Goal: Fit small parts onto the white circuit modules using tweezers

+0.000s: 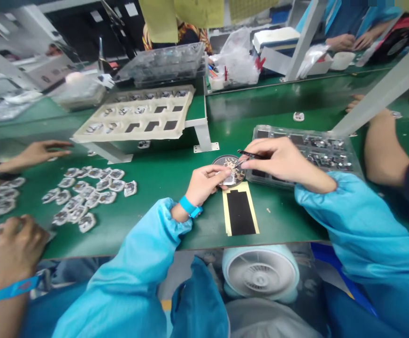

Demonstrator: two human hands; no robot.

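My left hand, in a light blue sleeve with a blue wristband, pinches a small white-edged part over a round dark dish on the green bench. My right hand is closed on dark tweezers, whose tips point left at the part and dish. Just below the dish lies a black strip on yellow backing.
A clear tray of small parts sits behind my right hand. A cream tray on a white stand is at centre left. Several loose small parts lie left, near another person's hands. Another person's arm rests right. A white fan sits below the bench edge.
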